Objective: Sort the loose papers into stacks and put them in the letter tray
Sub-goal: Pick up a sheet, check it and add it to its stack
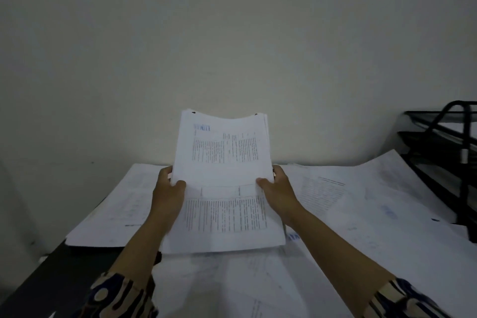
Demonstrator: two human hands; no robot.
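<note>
Patterned sleeves sit at the bottom edge, bare forearms reaching forward over the dark worktop. The left hand and right hand each grip a side edge of a sheaf of printed papers, thumbs curled onto its front; it stands upright, its lower edge meeting a stack of printed sheets below. Loose papers lie spread across the worktop on both sides. A black wire letter tray with 2 visible tiers stands at far right.
</note>
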